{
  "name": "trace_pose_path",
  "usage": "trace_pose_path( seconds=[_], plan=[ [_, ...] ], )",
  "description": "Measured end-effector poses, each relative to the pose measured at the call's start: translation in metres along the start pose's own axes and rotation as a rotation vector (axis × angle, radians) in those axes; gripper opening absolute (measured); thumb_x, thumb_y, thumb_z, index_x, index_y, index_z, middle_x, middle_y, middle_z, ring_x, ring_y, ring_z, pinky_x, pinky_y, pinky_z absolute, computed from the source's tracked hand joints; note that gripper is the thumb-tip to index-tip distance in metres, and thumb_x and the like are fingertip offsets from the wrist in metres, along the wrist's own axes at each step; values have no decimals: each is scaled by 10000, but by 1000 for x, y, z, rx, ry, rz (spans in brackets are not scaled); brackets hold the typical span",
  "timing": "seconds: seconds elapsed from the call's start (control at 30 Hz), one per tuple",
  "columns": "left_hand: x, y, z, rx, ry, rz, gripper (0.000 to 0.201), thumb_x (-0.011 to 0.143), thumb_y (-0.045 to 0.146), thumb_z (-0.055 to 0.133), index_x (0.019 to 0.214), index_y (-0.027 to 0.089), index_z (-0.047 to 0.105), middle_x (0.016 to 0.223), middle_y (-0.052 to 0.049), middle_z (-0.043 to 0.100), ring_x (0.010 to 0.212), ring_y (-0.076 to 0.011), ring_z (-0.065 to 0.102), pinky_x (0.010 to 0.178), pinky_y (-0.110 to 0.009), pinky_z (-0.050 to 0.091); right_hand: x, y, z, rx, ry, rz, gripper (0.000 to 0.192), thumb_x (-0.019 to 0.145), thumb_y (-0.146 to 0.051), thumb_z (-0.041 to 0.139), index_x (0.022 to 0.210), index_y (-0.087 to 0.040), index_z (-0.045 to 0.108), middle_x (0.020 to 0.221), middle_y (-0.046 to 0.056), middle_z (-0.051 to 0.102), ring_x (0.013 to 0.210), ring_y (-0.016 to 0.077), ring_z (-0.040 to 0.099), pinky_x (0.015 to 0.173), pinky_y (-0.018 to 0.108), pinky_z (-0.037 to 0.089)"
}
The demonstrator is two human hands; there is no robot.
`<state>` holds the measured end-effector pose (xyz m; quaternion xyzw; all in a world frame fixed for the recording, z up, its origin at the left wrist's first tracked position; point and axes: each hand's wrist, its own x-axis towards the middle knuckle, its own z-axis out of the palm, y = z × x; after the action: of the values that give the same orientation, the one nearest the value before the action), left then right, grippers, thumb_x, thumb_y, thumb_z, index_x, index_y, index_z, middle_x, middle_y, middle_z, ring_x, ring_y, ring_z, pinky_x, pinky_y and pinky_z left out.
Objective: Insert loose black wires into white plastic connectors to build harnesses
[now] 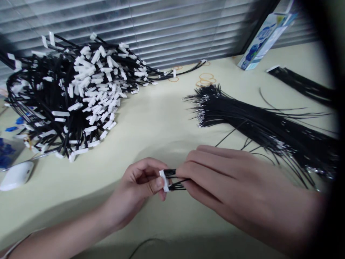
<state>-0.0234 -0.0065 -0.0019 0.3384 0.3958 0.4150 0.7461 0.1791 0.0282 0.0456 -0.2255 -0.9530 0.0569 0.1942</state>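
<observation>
My left hand (136,189) pinches a small white connector (164,180) between thumb and fingers near the table's front edge. Several thin black wires (175,179) run out of the connector to the right, and my right hand (215,172) grips those wires right beside it, fingers closed over them. The two hands almost touch at the connector. How the wires sit inside the connector is hidden by my fingers.
A big heap of black wire harnesses with white connectors (72,93) fills the left. A bundle of loose black wires (250,118) lies at the right, another bundle (302,84) farther back. Rubber bands (206,77), a blue-white box (265,36), a white mouse (16,175).
</observation>
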Motion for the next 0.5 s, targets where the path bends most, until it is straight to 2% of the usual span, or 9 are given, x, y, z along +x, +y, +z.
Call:
trace_pose_path(
  seconds=[0.2, 0.3, 0.4, 0.5],
  plan=[
    [1, 0, -1, 20, -3, -1, 117, 766, 204, 717, 871, 173, 676, 670, 18, 626, 562, -61, 555, 556, -164, 422, 4, -1, 0, 73, -21, 25, 149, 820, -73, 495, 794, -157, 615, 756, 23, 594, 660, 147, 505, 578, 275, 405],
    [1, 1, 0, 25, -7, 1, 121, 768, 189, 709, 883, 170, 677, 690, 13, 621, 570, -64, 553, 555, -168, 418, 5, 1, 0, 96, 9, 25, 196, 824, -45, 463, 848, -154, 625, 763, 27, 604, 658, 144, 508, 589, 264, 420],
    [1, 1, 0, 10, -7, 4, 104, 783, 171, 686, 885, 169, 671, 694, 10, 609, 579, -69, 544, 562, -176, 419, 5, 3, -2, 84, 18, -36, 234, 834, -32, 447, 934, -139, 630, 848, 40, 617, 747, 153, 522, 716, 285, 448],
    [1, -1, -1, 2, 0, 6, 101, 800, 165, 666, 901, 169, 661, 701, 8, 598, 592, -73, 541, 578, -183, 418, 4, 3, -9, -18, 41, -51, 307, 856, 0, 397, 981, -149, 635, 983, 45, 624, 892, 167, 518, 871, 316, 410]
  ],
)
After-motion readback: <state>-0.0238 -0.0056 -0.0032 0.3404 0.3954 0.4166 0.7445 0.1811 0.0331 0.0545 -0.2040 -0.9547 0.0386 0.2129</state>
